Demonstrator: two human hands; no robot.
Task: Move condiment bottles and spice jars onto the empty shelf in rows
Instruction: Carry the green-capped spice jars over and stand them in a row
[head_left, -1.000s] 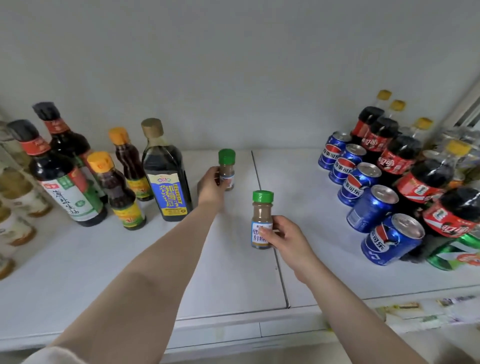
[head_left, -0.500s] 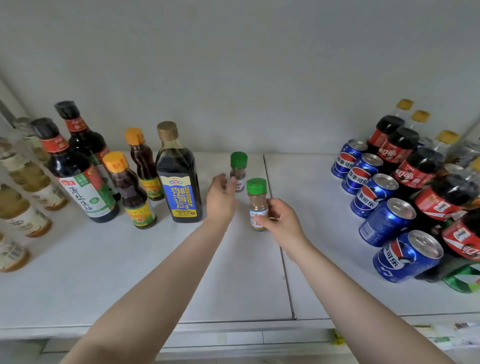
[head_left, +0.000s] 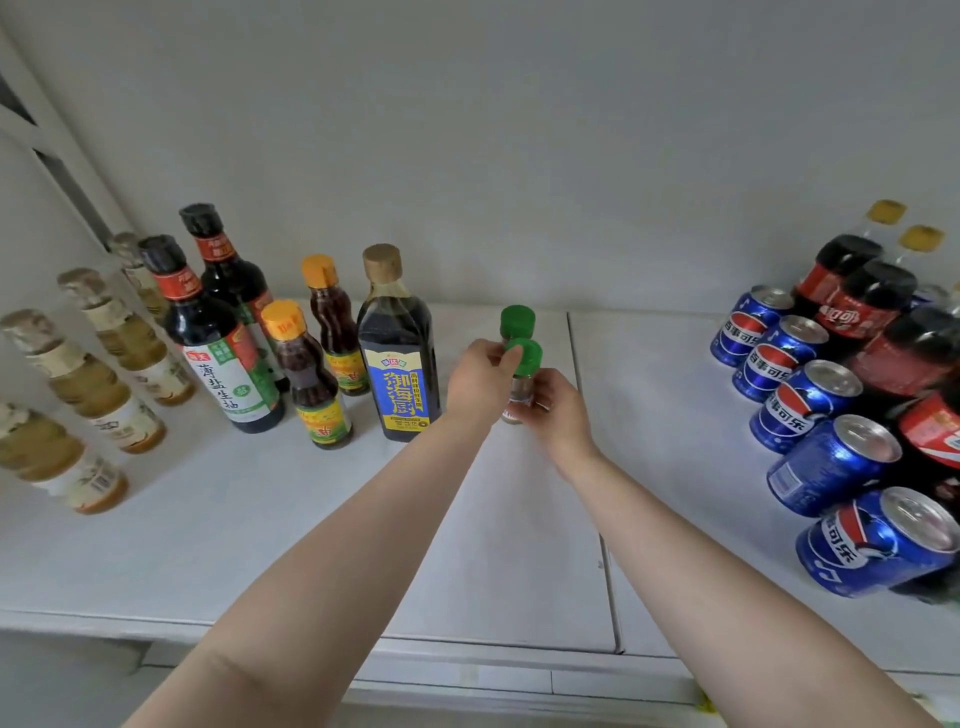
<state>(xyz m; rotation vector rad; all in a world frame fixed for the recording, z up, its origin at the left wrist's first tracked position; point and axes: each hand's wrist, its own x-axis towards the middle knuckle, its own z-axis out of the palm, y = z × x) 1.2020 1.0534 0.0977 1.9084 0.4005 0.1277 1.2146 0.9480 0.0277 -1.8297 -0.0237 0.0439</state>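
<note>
- Both hands are on the front jar (head_left: 521, 382), a little spice jar with a green cap, standing on the white shelf (head_left: 260, 530).
- Right hand (head_left: 556, 410) wraps its fingers round the jar's body from the right side, so the label is mostly hidden.
- Left hand (head_left: 480, 379) comes in from the left, and its fingers (head_left: 511, 358) pinch the edge of the green cap.
- Landmark here is the blue-label bottle (head_left: 397, 348), the tall dark one with the tan cap. The front jar sits just to its right, near it but not touching as far as I can see.
- Back jar (head_left: 517, 322), same green cap, stands right behind the front one; only its cap shows, so I can't tell if they touch.
- Left of the blue-label bottle: two small orange-cap bottles (head_left: 306, 374), one behind the other, upright.
- Further left of that: two dark soy bottles (head_left: 208, 332) with red neck bands, also front and back.
- Way left of the landmark, a diagonal row of pale yellow bottles (head_left: 98, 384) runs out toward the shelf's left edge.
- Far right of the landmark, well apart: a row of blue cans (head_left: 810, 405) with cola bottles (head_left: 878, 317) behind them.
</note>
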